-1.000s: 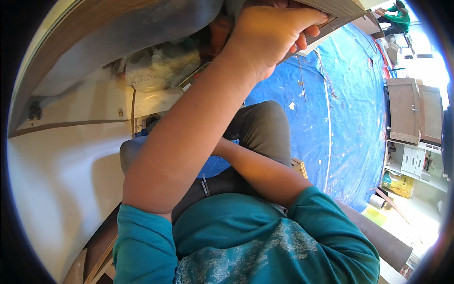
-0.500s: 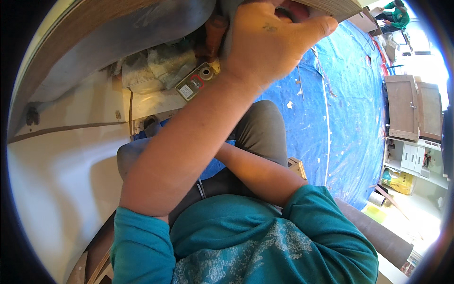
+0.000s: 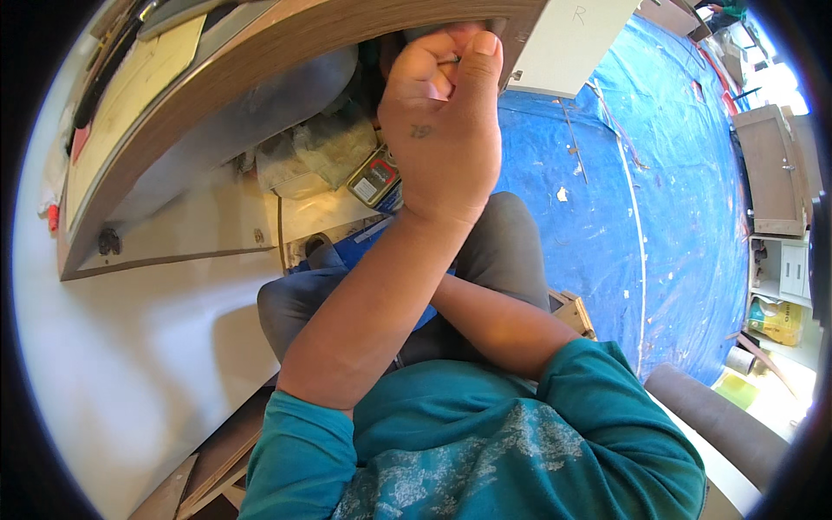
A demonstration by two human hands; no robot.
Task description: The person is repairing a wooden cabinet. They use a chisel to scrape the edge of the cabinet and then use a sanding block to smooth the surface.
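My left hand (image 3: 446, 143) is raised at the top middle, beneath the brown wooden edge (image 3: 286, 50) of a curved piece of furniture. Its fingers are curled in and the thumb lies along them; whatever they might hold is hidden. My right forearm (image 3: 507, 316) passes under my left forearm, which hides the right hand completely. Just left of my left wrist stands a rectangular tin (image 3: 374, 179), next to crumpled clear plastic (image 3: 334, 149).
White panels (image 3: 165, 347) rise on the left. A white board (image 3: 568, 48) stands at the upper right. Blue sheeting (image 3: 581, 251) covers the floor, with a wooden cabinet (image 3: 767, 173) and a rolled brown sheet (image 3: 715, 425) at the right. Tools lie on top of the furniture.
My left hand has come away from the wooden corner, its fingers now curled below the edge. The view has shifted, showing more of the furniture top and the white board.
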